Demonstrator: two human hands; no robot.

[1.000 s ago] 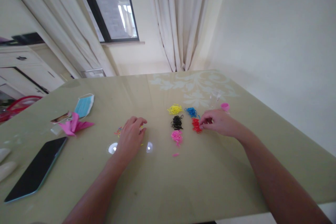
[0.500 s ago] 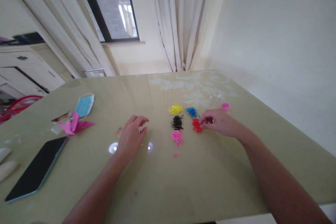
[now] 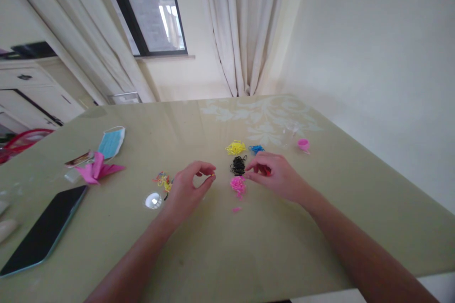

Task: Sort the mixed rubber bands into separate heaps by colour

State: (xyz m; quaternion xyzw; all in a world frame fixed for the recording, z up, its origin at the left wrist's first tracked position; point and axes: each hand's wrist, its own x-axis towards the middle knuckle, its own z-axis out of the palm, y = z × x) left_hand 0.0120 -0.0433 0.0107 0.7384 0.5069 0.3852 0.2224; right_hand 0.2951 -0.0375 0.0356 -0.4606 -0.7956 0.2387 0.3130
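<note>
Small piles of tiny rubber bands lie on the olive table point(image 3: 270, 246): yellow point(image 3: 235, 147), blue point(image 3: 256, 149), black point(image 3: 238, 165) and pink point(image 3: 238, 185). The red pile is mostly hidden under my right hand point(image 3: 273, 177), whose fingers are curled with their tips close together over it. My left hand point(image 3: 188, 189) is lifted off the table, thumb and forefinger pinching a tiny yellow-orange band point(image 3: 212, 175). A mixed-colour heap of bands point(image 3: 162, 180) lies just left of that hand.
A pink cap point(image 3: 303, 144) sits at the far right. At the left lie a dark phone point(image 3: 40, 232), a pink folded paper point(image 3: 97, 169), a blue face mask point(image 3: 111, 142) and a small card point(image 3: 78, 158). Curtains and a window stand behind.
My left hand rose from the mixed heap and moved right, pinching a small band. My right hand slid left from the red pile's right side, so that it covers the pile.
</note>
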